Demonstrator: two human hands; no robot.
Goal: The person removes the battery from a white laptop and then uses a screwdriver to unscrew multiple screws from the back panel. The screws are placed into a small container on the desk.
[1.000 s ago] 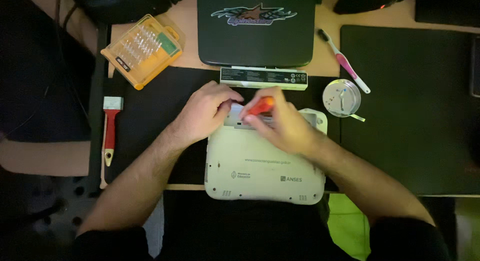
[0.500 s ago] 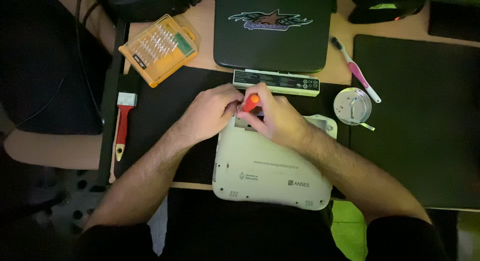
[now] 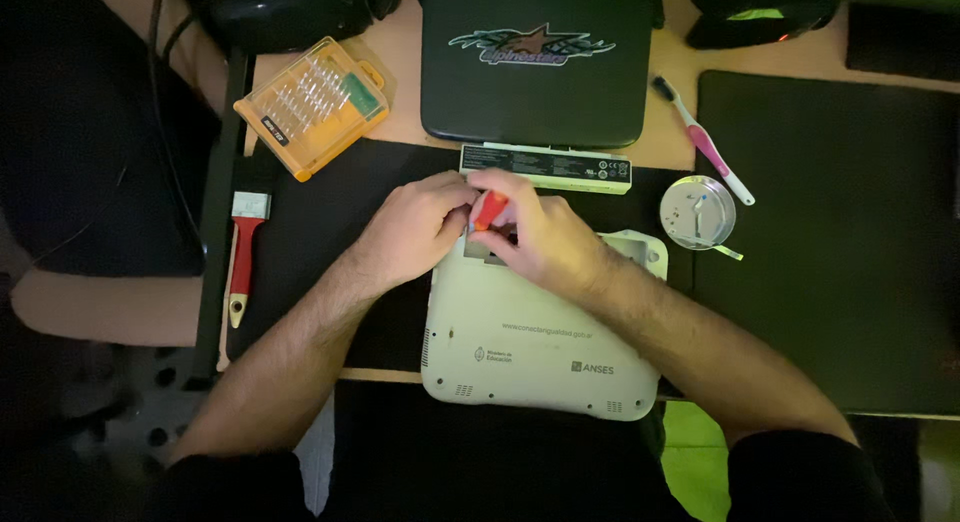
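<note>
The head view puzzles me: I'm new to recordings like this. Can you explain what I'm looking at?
One camera, worn on a person's head, looks down at their own two bare hands over a desk. The left hand and right hand meet over a pale laptop lying underside up; the right hand holds a red-handled tool, probably a screwdriver. Beyond it lie a long battery and a dark closed laptop. To the left are an orange bit case and a red-handled brush; to the right, a toothbrush and a small round dish.

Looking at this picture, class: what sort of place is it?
Probably an electronics repair bench: a white laptop lies underside up, its long battery beside it, with an orange screwdriver-bit case and a brush on dark mats.
</note>
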